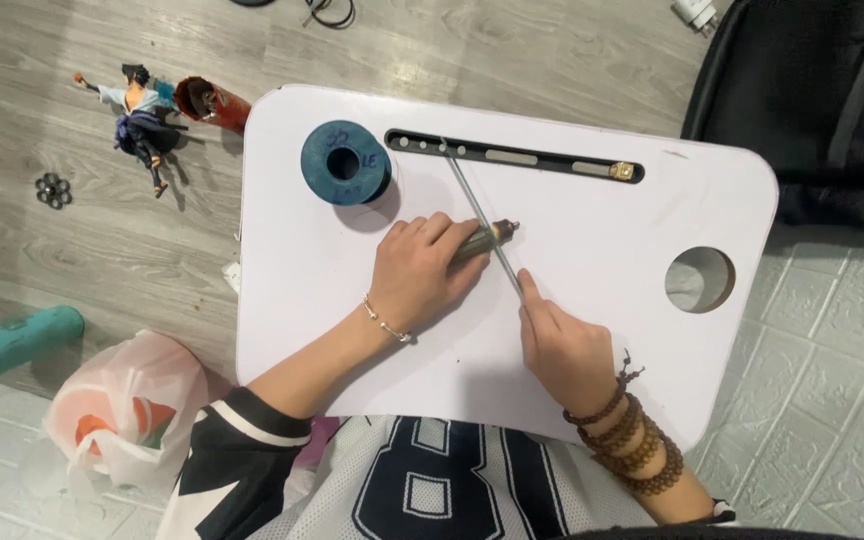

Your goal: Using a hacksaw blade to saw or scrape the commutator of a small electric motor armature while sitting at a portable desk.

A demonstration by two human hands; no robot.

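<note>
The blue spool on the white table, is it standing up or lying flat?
Lying flat. The blue spool rests on one round end on the white table, so its centre hole faces up at the camera.

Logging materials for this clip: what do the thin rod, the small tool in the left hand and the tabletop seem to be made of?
Thin rod: probably bare metal, grey with a light sheen, straight and slender.
Small tool in the left hand: dark greenish handle, material unclear; its tip looks like brass-toned metal.
Tabletop: smooth white board, likely laminate or plastic, matte with faint scuffs.
The right hand pinches the rod.
</note>
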